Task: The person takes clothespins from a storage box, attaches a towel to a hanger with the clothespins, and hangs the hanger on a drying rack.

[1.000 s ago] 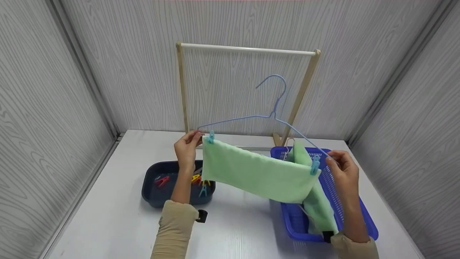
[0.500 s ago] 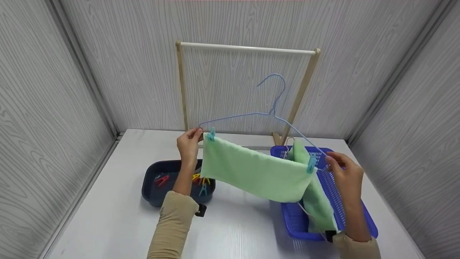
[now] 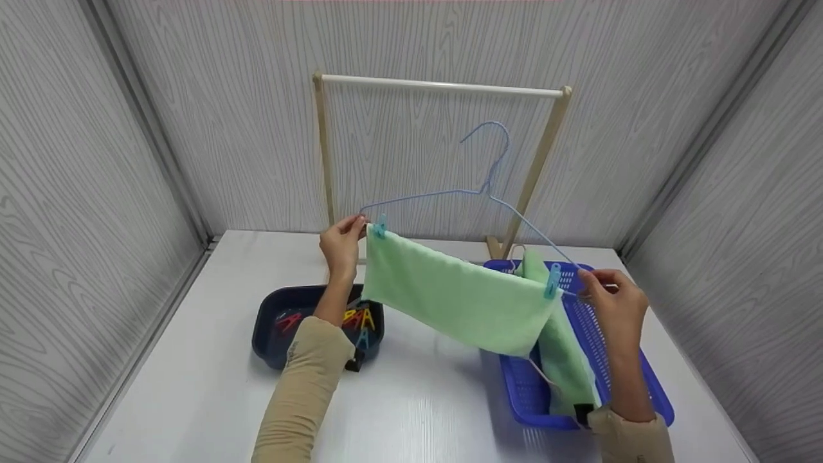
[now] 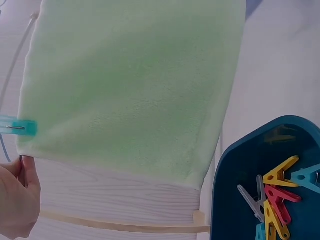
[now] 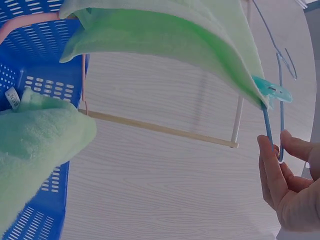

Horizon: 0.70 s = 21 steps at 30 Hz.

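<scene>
A light blue wire hanger is held up in front of me, its hook pointing upward. Over its lower bar hangs a pale green towel, fastened by a teal clothespin at the left and another teal clothespin at the right. My left hand pinches the hanger's left corner beside the towel. The hanger's right corner is gripped between thumb and fingers of my right hand, lower than the left. In the right wrist view the towel drapes folded over the bar.
Behind the hanger stands a rack with a white rail and wooden posts. A dark blue tub with several colored clothespins is at left. At right a blue basket holds another green towel and a pink hanger.
Both hands have lifted the hanger and towel slightly upward, the left hand more than the right. The towel and right clothespin have shifted a little left, away from the right hand.
</scene>
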Motion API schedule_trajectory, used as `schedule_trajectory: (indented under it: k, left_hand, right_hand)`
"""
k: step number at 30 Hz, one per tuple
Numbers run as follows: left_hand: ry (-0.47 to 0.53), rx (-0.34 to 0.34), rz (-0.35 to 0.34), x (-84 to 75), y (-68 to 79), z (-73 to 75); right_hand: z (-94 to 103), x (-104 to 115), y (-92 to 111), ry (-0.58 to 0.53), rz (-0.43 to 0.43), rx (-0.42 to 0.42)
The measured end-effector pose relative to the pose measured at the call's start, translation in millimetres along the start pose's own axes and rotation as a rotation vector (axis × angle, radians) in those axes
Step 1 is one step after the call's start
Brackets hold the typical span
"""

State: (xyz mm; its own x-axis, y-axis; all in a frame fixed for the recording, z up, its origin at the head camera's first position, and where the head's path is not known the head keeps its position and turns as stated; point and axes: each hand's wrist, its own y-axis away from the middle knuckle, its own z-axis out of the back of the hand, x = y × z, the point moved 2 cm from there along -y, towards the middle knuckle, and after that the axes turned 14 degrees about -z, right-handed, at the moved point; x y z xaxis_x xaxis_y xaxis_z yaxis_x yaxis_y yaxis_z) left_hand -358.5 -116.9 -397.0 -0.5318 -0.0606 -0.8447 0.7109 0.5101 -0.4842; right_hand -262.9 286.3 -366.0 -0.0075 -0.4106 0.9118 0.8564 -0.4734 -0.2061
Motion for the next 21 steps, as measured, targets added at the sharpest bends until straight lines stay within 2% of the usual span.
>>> schedule_trajectory:
  k: [6,9,12,17,21]
  left_hand:
    - [0.023,-0.032,0.041,6.9,-3.1,1.8]
    - [0.024,-0.051,0.052,9.2,-3.3,1.9]
    - [0.038,-0.071,0.065,11.0,-3.7,1.7]
    - [0.087,-0.084,0.085,12.7,-5.8,-0.7]
    - [0.115,-0.079,0.110,16.2,-5.7,-2.8]
  right_hand:
    - [1.8,-1.2,-1.1,-0.320,-0.139,0.215]
    - [3.6,-2.0,-0.7,-0.410,-0.171,0.311]
    - [4.4,-2.7,-0.7,-0.428,-0.156,0.381]
    - [3.6,-4.5,-2.5,-0.478,-0.103,0.413]
    - [2.9,-7.1,-5.2,-0.536,-0.090,0.386]
